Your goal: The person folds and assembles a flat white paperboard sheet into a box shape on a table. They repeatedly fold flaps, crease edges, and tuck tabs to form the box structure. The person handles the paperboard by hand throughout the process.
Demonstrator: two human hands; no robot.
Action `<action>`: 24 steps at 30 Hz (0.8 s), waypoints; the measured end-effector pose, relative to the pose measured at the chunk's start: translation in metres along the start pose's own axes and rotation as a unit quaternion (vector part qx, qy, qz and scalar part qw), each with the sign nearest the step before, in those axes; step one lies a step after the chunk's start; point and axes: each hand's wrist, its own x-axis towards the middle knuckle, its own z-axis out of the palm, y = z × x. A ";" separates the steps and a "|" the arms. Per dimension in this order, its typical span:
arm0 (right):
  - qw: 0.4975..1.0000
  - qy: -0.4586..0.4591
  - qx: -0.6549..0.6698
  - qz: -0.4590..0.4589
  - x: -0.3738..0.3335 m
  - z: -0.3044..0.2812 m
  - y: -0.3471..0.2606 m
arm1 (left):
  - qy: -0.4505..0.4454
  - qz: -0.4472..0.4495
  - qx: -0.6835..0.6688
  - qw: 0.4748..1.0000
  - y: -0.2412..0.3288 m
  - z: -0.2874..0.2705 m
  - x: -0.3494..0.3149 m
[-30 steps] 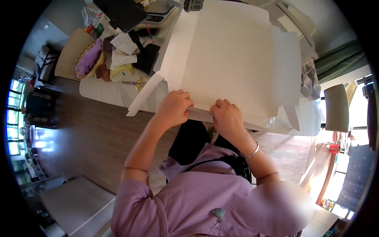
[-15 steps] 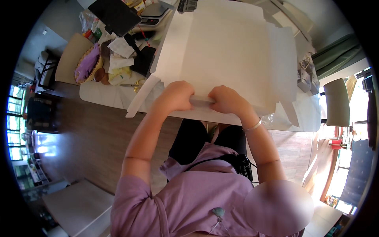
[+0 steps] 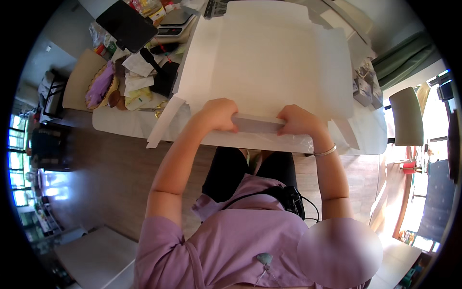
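A large white cardboard box blank [image 3: 264, 62] lies spread on the table in front of me, its side flaps sticking out. Its near edge stands folded up as a low wall between my hands. My left hand [image 3: 220, 114] is closed on this near flap, thumb on the side facing me. Farther right, my right hand [image 3: 301, 121] pinches the same folded edge, with a bangle on that wrist. A narrow end flap juts out at the near left, and another angles out at the right. The fingers' far sides are partly hidden.
On the left of the marble-look table [image 3: 115, 118] are a black tablet stand [image 3: 165, 79], scissors [image 3: 160, 110], paper packets and a basket with purple cloth [image 3: 101, 85]. A kitchen scale [image 3: 174, 23] stands behind. Small boxes [image 3: 368, 89] sit at the right; a chair [image 3: 406, 115] is beyond.
My right hand has slid rightward along the folded near edge, widening the gap between my hands. The left hand keeps its hold. The whole view has shifted slightly.
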 end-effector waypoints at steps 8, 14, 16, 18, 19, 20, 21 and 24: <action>0.994 0.036 -0.106 -0.019 -0.017 0.021 -0.013 | 0.114 0.154 0.000 0.982 0.049 0.035 0.015; 0.953 0.203 -0.223 -0.012 -0.061 0.074 -0.044 | 0.220 0.173 -0.021 0.960 0.062 0.068 -0.018; 0.945 0.245 -0.216 -0.036 -0.068 0.084 -0.042 | 0.263 0.179 -0.015 0.948 0.064 0.079 -0.026; 0.931 0.303 -0.188 -0.073 -0.075 0.088 -0.035 | 0.284 0.183 -0.020 0.941 0.065 0.080 -0.027; 0.935 0.305 -0.166 -0.075 -0.077 0.088 -0.034 | 0.296 0.185 -0.023 0.937 0.065 0.080 -0.028; 0.938 0.307 -0.143 -0.076 -0.078 0.086 -0.033 | 0.288 0.181 -0.024 0.940 0.066 0.080 -0.028; 0.940 0.310 -0.122 -0.078 -0.079 0.083 -0.032 | 0.283 0.179 -0.025 0.942 0.066 0.077 -0.028; 0.947 0.290 -0.117 -0.068 -0.076 0.069 -0.037 | 0.277 0.175 -0.014 0.945 0.067 0.074 -0.025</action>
